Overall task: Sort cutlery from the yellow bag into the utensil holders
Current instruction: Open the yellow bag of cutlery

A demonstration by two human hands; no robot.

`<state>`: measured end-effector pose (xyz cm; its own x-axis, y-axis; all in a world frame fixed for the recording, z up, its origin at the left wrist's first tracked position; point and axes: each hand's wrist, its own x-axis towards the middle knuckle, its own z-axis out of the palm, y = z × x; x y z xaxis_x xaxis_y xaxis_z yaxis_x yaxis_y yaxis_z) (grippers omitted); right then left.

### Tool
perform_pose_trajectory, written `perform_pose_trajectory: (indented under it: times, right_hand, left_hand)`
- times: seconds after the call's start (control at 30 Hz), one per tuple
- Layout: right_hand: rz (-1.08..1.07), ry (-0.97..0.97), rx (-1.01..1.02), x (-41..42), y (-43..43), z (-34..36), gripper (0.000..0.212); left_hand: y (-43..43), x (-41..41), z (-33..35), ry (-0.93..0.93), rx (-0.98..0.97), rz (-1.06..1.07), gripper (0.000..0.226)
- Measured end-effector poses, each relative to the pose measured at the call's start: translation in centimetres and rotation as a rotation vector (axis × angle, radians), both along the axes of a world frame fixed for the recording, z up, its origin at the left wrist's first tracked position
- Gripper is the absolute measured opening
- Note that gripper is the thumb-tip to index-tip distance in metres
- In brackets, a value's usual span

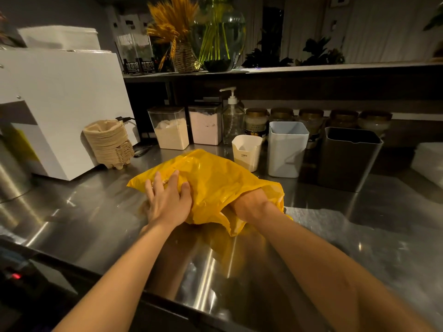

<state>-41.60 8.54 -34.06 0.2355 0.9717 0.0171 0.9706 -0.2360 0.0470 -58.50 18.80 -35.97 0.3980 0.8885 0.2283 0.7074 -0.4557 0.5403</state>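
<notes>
The counter (pixel 84 212) is being logged as brushed metal, glossy, with streaked reflections. The yellow bag (pixel 215 178) at centre is being read as thin plastic film, shiny and crinkled. Far right, smooth matt plastic is being noted for the white holder (pixel 247 152), the pale blue holder (pixel 286 154) and the dark grey holder (pixel 347 161). Far left, the stacked cup carriers (pixel 107 142) are being recorded as rough, matt paper pulp. The canister (pixel 171 130) and the pump bottle (pixel 232 125) are being entered as clear, glossy plastic.

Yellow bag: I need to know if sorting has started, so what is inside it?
The right hand reaches into the yellow bag through its opening; the plastic hides its fingers and any cutlery. The left hand presses on top.
</notes>
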Motion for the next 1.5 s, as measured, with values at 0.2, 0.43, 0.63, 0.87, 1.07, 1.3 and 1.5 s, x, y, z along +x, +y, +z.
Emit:
perform_pose_trajectory:
  times: [0.2, 0.43, 0.63, 0.87, 1.07, 1.3, 1.5]
  right_hand:
    - [-0.088, -0.044, 0.079, 0.9, -3.9, -1.3, 0.045]
    - [-0.019, -0.241, 0.176, 2.5, -7.8, -2.0, 0.039]
    - [-0.03, -0.274, 0.24, 3.4, -11.4, -2.1, 0.04]
    - [-0.081, -0.386, 0.163, 5.2, -15.7, -1.9, 0.038]
    - [-0.086, -0.487, 0.116, 6.3, -19.6, -2.1, 0.035]
    - [-0.164, -0.392, 0.135, 7.9, -23.0, -2.4, 0.032]
    - [-0.138, -0.387, 0.106, 7.5, -23.7, -1.4, 0.037]
  left_hand:
    - [-1.3, 1.1, 0.2, -0.075, 0.086, 0.084, 0.049]
    - [-4.2, 2.1, 1.5, -0.223, 0.365, -0.057, 0.032]
    - [-7.2, 3.7, 1.5, -0.21, 0.538, -0.355, 0.033]
    - [-12.0, 5.9, 1.3, 0.15, 0.529, -0.568, 0.067]
    - [-14.2, 8.2, -0.1, 0.388, 0.507, -0.668, 0.092]
    - [-16.2, 11.3, -2.3, 0.355, 0.368, -0.687, 0.08]
    - [-17.1, 14.1, -2.5, 0.303, 0.306, -0.756, 0.095]
